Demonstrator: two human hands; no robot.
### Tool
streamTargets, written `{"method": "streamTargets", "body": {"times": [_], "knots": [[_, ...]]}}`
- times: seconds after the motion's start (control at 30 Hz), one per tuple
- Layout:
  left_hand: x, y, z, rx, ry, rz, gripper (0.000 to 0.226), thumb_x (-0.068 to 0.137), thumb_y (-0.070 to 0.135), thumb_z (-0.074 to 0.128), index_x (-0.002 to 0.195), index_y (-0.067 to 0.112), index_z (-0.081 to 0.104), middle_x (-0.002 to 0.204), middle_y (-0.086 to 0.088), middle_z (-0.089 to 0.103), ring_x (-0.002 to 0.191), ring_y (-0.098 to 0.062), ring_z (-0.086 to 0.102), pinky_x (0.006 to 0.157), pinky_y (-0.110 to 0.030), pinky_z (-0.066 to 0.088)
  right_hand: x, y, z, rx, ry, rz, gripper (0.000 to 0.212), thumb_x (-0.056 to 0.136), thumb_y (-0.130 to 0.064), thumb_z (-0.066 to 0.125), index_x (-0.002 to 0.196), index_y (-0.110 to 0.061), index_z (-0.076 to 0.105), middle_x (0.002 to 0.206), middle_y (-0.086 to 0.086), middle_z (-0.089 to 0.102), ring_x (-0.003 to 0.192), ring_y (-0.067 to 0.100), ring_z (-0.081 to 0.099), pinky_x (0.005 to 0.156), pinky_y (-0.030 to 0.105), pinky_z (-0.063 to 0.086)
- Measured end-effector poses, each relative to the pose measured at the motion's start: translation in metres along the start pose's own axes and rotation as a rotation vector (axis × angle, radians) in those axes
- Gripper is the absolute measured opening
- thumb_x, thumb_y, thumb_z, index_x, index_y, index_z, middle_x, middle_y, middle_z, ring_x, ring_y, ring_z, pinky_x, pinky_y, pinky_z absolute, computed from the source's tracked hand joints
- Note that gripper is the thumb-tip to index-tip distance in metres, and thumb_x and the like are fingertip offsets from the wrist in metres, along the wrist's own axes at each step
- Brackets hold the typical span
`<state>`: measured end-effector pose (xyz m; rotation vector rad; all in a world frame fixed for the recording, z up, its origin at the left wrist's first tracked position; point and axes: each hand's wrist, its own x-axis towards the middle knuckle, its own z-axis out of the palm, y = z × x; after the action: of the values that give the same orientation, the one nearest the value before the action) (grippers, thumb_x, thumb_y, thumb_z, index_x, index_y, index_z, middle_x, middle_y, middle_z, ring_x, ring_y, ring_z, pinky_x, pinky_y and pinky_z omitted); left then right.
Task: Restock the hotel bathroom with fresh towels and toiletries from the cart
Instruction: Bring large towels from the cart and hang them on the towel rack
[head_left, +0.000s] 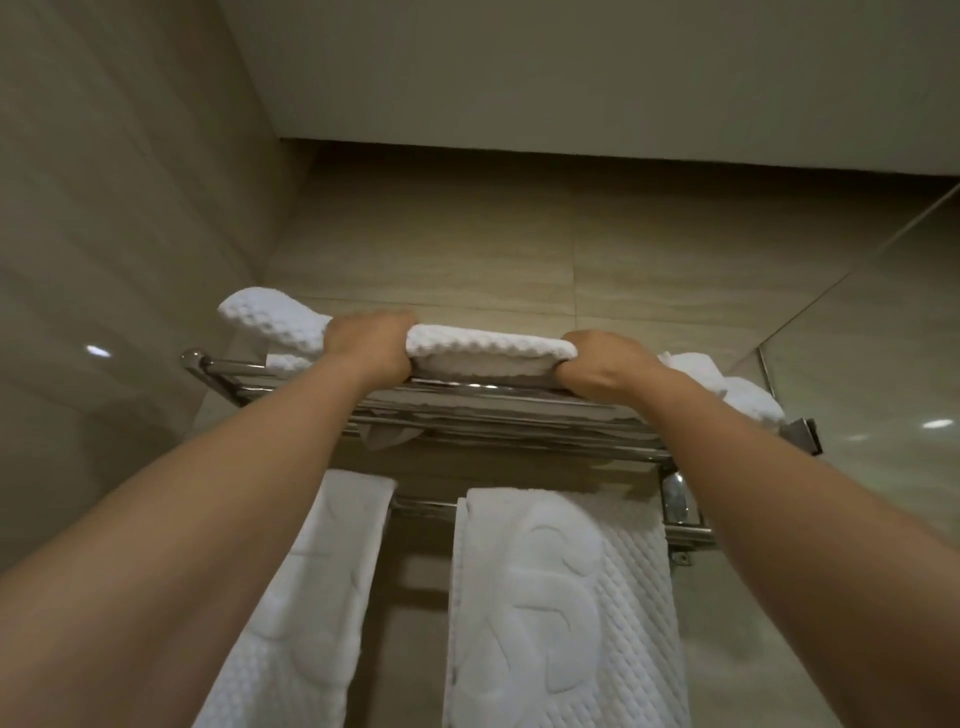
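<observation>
Now, the left grip (371, 343) and the right grip (605, 364) are each clasping an end of the folded towel (488, 347), which is lying on top of the rack (223, 368), between the left towel (270, 317) and the right towel (727, 384). Two hanging towels (561, 597) are already draping below. Towels are looking nearly done; toiletries and cart aren't showing, so that's probably remaining.
</observation>
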<state>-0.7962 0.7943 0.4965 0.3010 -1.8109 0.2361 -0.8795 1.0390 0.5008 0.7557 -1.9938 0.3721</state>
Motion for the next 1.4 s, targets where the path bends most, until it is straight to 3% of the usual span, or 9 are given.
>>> {"method": "streamTargets", "body": {"times": [0.17, 0.27, 0.37, 0.47, 0.57, 0.83, 1.07, 1.2, 1.4], "knots": [[-0.022, -0.007, -0.011, -0.187, -0.028, -0.029, 0.038, 0.081, 0.033, 0.07, 0.107, 0.027, 0.043, 0.095, -0.002, 0.064, 0.083, -0.025, 0.058, 0.068, -0.035, 0.045, -0.024, 0.005, -0.006, 0.125, -0.015, 0.009, 0.039, 0.084, -0.033, 0.062, 0.115, -0.019, 0.042, 0.1, 0.008, 0.061, 0.089, 0.027, 0.058, 0.075, 0.039, 0.048], [-0.041, -0.008, -0.022, -0.193, -0.046, -0.016, 0.035, 0.08, 0.024, 0.068, 0.109, 0.024, 0.048, 0.1, -0.003, 0.065, 0.087, -0.026, 0.058, 0.073, -0.035, 0.046, -0.039, 0.003, -0.006, 0.074, -0.017, -0.003, 0.041, 0.083, -0.03, 0.061, 0.118, -0.022, 0.041, 0.103, 0.006, 0.063, 0.095, 0.028, 0.056, 0.09, 0.04, 0.041], [-0.062, -0.009, -0.029, -0.154, -0.092, -0.017, 0.052, 0.074, 0.019, 0.071, 0.118, 0.025, 0.044, 0.115, -0.002, 0.06, 0.104, -0.027, 0.055, 0.101, -0.047, 0.038, -0.047, -0.001, -0.003, -0.028, -0.001, 0.023, 0.053, 0.08, -0.031, 0.065, 0.125, -0.025, 0.039, 0.115, 0.007, 0.062, 0.114, 0.031, 0.051, 0.115, 0.051, 0.016], [-0.075, -0.016, -0.032, -0.038, -0.203, -0.03, 0.081, 0.072, 0.034, 0.075, 0.139, 0.028, 0.03, 0.143, -0.003, 0.042, 0.134, -0.027, 0.036, 0.113, -0.061, 0.02, -0.054, -0.002, -0.002, -0.126, -0.035, 0.067, 0.074, 0.075, -0.033, 0.07, 0.138, -0.026, 0.032, 0.145, 0.01, 0.043, 0.144, 0.036, 0.022, 0.117, 0.062, 0.0], [-0.083, -0.021, -0.04, 0.008, -0.29, -0.026, 0.094, 0.078, 0.042, 0.071, 0.151, 0.028, 0.015, 0.158, -0.004, 0.023, 0.146, -0.03, 0.017, 0.113, -0.061, 0.023, -0.063, -0.005, -0.001, -0.205, -0.066, 0.103, 0.097, 0.071, -0.035, 0.073, 0.149, -0.026, 0.017, 0.161, 0.009, 0.016, 0.15, 0.038, -0.001, 0.115, 0.067, -0.004], [-0.082, -0.012, -0.048, 0.022, -0.376, -0.006, 0.102, 0.078, 0.033, 0.074, 0.155, 0.028, 0.007, 0.164, -0.004, 0.007, 0.15, -0.029, 0.005, 0.116, -0.055, 0.022, -0.08, -0.01, -0.003, -0.231, -0.086, 0.168, 0.109, 0.076, -0.027, 0.07, 0.156, -0.028, -0.004, 0.165, 0.007, -0.01, 0.15, 0.036, -0.016, 0.114, 0.067, -0.006], [-0.086, 0.007, -0.048, -0.066, -0.361, 0.017, 0.106, 0.074, 0.032, 0.076, 0.155, 0.029, 0.007, 0.163, -0.002, 0.013, 0.15, -0.025, 0.01, 0.115, -0.053, 0.026, -0.095, -0.013, -0.009, -0.176, -0.105, 0.157, 0.11, 0.076, -0.021, 0.07, 0.156, -0.027, -0.006, 0.165, 0.007, -0.009, 0.15, 0.034, -0.013, 0.116, 0.066, -0.003], [-0.101, 0.027, -0.063, -0.201, -0.333, 0.033, 0.098, 0.076, 0.029, 0.071, 0.155, 0.029, 0.013, 0.16, 0.002, 0.021, 0.145, -0.023, 0.025, 0.107, -0.047, 0.038, -0.11, -0.016, -0.016, -0.152, -0.116, 0.144, 0.105, 0.08, -0.022, 0.067, 0.157, -0.026, -0.004, 0.165, 0.008, -0.006, 0.151, 0.033, -0.01, 0.117, 0.065, -0.001], [-0.143, 0.055, -0.098, -0.431, -0.415, -0.023, 0.079, 0.086, 0.029, 0.067, 0.152, 0.027, 0.024, 0.152, -0.005, 0.036, 0.123, -0.025, 0.051, 0.097, -0.04, 0.049, -0.148, -0.034, -0.032, 0.009, -0.018, 0.057, 0.086, 0.084, -0.029, 0.065, 0.156, -0.024, 0.017, 0.163, 0.007, 0.016, 0.15, 0.028, 0.01, 0.119, 0.057, 0.013]]}}
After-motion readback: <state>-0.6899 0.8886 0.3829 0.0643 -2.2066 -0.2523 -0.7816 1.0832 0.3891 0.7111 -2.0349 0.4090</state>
